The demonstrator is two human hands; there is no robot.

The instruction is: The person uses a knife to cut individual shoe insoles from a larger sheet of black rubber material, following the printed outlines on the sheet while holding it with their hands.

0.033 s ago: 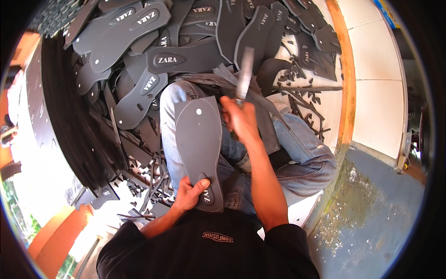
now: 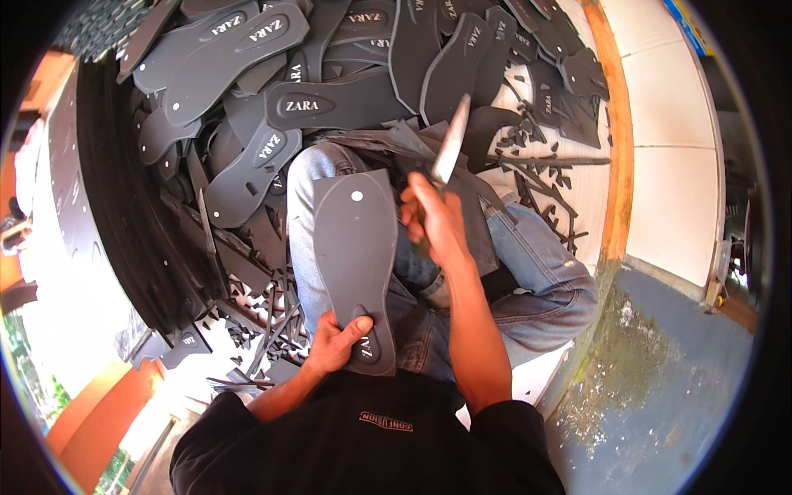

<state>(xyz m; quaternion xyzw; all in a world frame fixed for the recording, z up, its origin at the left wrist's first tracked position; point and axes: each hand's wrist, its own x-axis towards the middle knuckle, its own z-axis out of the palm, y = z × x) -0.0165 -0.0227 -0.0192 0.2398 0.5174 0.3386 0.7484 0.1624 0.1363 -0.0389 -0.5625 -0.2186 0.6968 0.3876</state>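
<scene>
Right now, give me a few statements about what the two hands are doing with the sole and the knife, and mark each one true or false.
1. The left hand holds the heel end of a dark grey sole. True.
2. The right hand is empty. False: it grips a knife with the blade pointing up and away.
3. The sole rests along the person's jeans. True.
4. The knife blade is cutting into the sole. False: the blade is raised clear of the sole, to its right.
5. A pile of soles lies beyond the knees. True.
6. The scraps on the floor are white. False: they are dark strips and offcuts.
</scene>
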